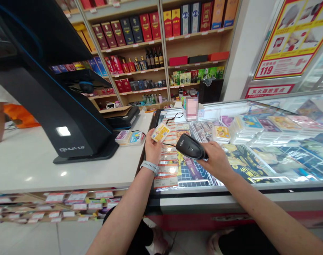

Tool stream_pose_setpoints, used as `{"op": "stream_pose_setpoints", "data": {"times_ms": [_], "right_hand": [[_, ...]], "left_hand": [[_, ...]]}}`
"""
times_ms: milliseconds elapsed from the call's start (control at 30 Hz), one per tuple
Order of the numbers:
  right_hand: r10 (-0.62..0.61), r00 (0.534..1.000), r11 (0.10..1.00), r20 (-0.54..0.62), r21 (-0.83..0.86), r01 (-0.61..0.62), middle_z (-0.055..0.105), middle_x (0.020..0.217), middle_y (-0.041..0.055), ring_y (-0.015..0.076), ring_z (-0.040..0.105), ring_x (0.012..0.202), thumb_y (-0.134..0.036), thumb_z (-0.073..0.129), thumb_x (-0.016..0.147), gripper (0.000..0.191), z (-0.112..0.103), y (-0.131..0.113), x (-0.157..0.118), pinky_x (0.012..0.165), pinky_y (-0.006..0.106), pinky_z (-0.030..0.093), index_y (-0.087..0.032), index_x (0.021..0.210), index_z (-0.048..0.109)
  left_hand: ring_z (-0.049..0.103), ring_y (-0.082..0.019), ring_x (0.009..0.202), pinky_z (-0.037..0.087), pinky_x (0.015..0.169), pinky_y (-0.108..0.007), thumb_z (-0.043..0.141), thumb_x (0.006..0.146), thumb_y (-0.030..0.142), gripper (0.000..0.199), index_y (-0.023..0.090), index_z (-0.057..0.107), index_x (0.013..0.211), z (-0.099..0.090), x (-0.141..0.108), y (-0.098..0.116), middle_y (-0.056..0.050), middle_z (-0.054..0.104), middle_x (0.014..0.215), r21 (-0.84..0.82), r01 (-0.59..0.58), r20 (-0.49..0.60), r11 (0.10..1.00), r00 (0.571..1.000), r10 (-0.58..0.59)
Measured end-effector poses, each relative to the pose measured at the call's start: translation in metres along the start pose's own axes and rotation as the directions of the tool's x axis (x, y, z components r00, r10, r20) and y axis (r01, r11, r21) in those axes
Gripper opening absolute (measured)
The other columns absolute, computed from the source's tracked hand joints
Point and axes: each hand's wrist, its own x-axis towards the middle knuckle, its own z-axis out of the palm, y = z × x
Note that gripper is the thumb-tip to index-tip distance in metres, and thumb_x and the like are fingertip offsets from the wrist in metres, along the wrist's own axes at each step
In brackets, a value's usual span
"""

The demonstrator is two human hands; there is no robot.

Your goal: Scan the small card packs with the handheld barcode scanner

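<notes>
The left hand [152, 147] pinches a small yellow packet [160, 132] by its edge, the right hand [213, 159] wraps around a black handheld barcode scanner [191, 147] just beside it, and other packets [129, 137] lie on the white counter [71, 170].

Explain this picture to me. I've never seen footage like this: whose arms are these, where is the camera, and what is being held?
One camera worn on a person's head took this, looking forward and down, so the two bare arms are the wearer's own. The left hand holds a small yellow-and-white packet. The right hand grips a black handheld barcode scanner with a thin cord. Below them lies a glass-topped shop display chest of packaged goods, beside a white counter.
</notes>
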Motion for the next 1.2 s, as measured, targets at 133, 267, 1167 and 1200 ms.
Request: {"op": "stream_pose_setpoints", "data": {"times_ms": [133,267,1167,1200], "right_hand": [[0.024,1.000,1.000,-0.011,-0.001,-0.024,0.070,0.091,0.0073,0.0232,0.062,0.081,-0.020,0.059,0.078,0.024,0.001,0.001,0.000,0.077,0.038,0.044,-0.019,0.102,0.057],[0.040,0.999,0.999,-0.016,-0.015,-0.041,0.069,0.088,0.0067,0.0225,0.060,0.078,-0.021,0.060,0.079,0.022,0.001,0.000,0.000,0.073,0.036,0.044,-0.019,0.100,0.057],[0.064,0.998,0.998,0.002,-0.030,-0.064,0.069,0.085,0.0068,0.0241,0.061,0.078,-0.022,0.058,0.078,0.021,0.001,0.000,0.002,0.074,0.038,0.043,-0.019,0.100,0.059],[0.067,0.998,0.997,0.003,-0.027,-0.067,0.069,0.085,0.0067,0.0242,0.061,0.078,-0.022,0.058,0.078,0.021,0.001,0.000,0.002,0.074,0.038,0.043,-0.019,0.099,0.059]], "left_hand": [[0.064,-0.021,0.106,0.056,0.087,-0.034,0.059,0.075,0.008,0.063,0.024,0.039,0.133,0.003,-0.001,0.005,-0.010,0.060,0.123,-0.046,0.043,0.011,0.998,0.999,-0.042],[0.063,-0.023,0.108,0.057,0.085,-0.035,0.059,0.075,0.009,0.063,0.023,0.038,0.133,0.005,-0.002,0.009,-0.011,0.058,0.126,-0.105,0.060,0.028,0.993,0.998,-0.057],[0.063,-0.022,0.108,0.056,0.088,-0.036,0.059,0.075,0.010,0.063,0.023,0.037,0.133,0.005,-0.003,0.011,-0.011,0.058,0.125,-0.098,0.026,0.012,0.995,1.000,-0.025],[0.063,-0.022,0.107,0.057,0.087,-0.035,0.059,0.075,0.010,0.064,0.023,0.037,0.133,0.005,-0.003,0.011,-0.011,0.058,0.124,-0.096,0.023,0.011,0.995,1.000,-0.022]]}}
